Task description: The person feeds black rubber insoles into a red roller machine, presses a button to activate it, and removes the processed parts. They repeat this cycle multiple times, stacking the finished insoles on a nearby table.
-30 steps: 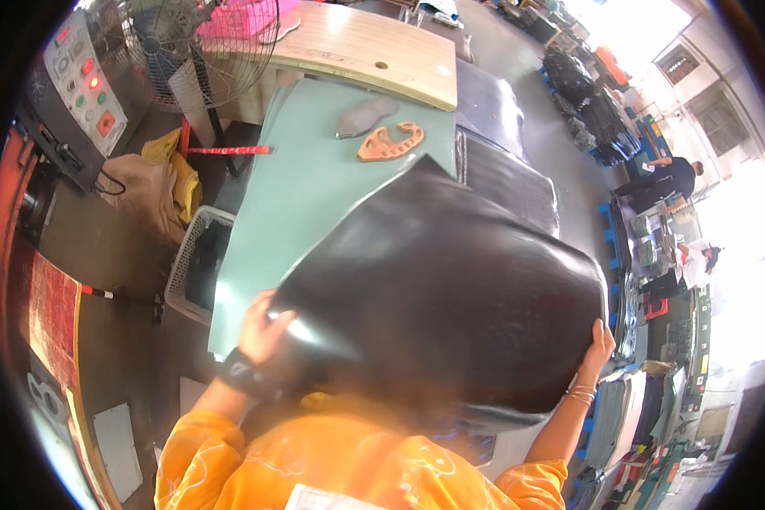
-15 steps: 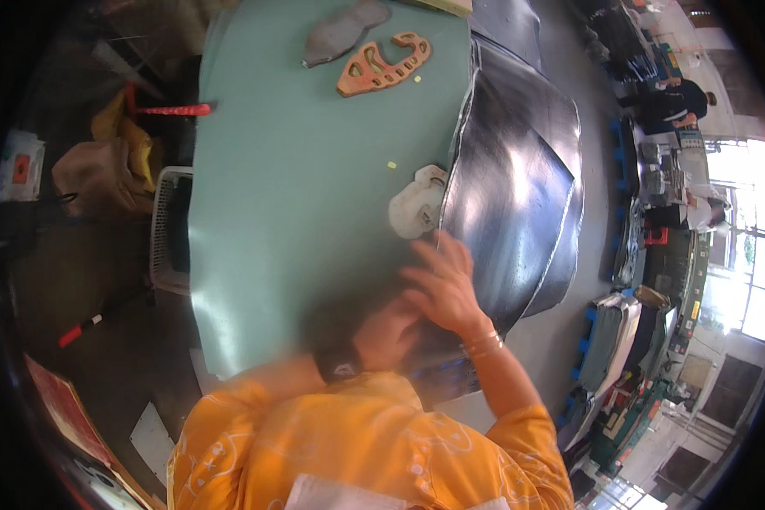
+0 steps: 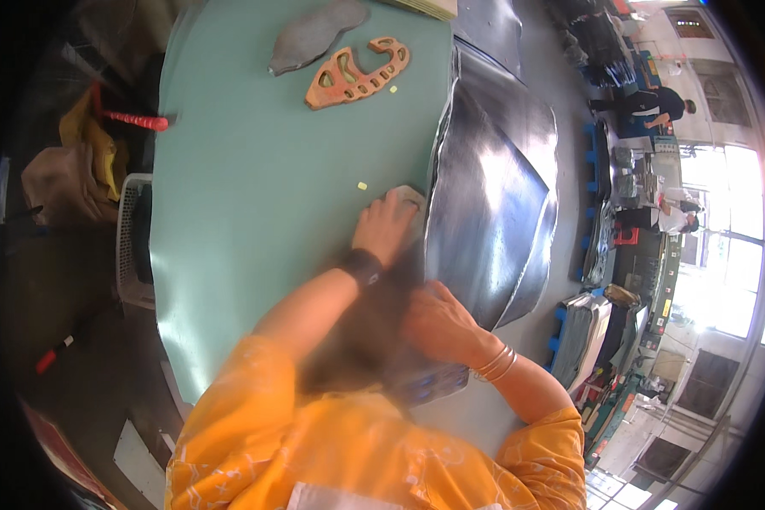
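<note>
My left hand (image 3: 387, 223) rests over a flat off-white shaped piece (image 3: 411, 199) near the right edge of a green sheet (image 3: 255, 187). Its fingers are closed over the piece and cover much of it. My right hand (image 3: 444, 321) is closed, knuckles up, beside the sheet's near right edge; whatever is in its fingers is hidden. A blurred dark patch (image 3: 348, 344) lies between my forearms. Farther off on the green sheet are an orange-brown curved template with cut-outs (image 3: 357, 79) and a grey sole-shaped piece (image 3: 314, 38).
Glossy black sheets (image 3: 493, 195) lie along the right side of the green sheet. A pale plastic basket (image 3: 132, 246) and a red-handled tool (image 3: 136, 121) are at the left. Stacked sheets (image 3: 582, 336) stand right, and a person (image 3: 654, 106) works far right.
My left hand has reached forward onto the off-white piece. My right hand has drawn back from it and closed. The whole view has shifted slightly.
</note>
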Tool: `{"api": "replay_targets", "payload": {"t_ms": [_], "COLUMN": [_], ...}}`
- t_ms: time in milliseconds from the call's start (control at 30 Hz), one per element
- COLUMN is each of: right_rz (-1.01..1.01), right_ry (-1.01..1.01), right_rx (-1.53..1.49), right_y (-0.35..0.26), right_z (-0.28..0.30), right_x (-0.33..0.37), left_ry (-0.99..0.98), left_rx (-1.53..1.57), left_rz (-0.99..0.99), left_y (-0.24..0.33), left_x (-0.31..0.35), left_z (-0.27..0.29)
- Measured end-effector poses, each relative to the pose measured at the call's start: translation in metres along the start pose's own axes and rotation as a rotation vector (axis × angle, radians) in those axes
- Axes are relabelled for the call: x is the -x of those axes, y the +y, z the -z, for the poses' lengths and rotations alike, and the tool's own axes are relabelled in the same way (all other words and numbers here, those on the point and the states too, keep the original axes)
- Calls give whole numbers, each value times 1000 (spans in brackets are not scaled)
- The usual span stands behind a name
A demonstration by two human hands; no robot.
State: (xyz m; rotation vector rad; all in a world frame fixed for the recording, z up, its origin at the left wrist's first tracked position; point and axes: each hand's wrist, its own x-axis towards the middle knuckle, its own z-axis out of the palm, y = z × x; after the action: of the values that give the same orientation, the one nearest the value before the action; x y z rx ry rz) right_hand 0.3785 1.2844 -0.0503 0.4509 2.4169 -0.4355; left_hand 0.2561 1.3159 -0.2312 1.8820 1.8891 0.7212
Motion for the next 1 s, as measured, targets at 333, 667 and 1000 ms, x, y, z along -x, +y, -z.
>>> {"api": "replay_targets", "payload": {"t_ms": [333,667,1000], "right_rz": [-78,-825,-538], "right_ry": [668,674,641], "right_rx": [-436,-365,-574], "right_y": [93,123,126], "right_z": [83,123,79], "right_x": [-143,-364,-274], "left_ry": [-171,415,324], "left_rx": [1405,1613,1765], "left_rz": [389,786,764], "left_y": [-134,-136,-104], "left_x": [111,230,237], "left_z": [172,196,173]}}
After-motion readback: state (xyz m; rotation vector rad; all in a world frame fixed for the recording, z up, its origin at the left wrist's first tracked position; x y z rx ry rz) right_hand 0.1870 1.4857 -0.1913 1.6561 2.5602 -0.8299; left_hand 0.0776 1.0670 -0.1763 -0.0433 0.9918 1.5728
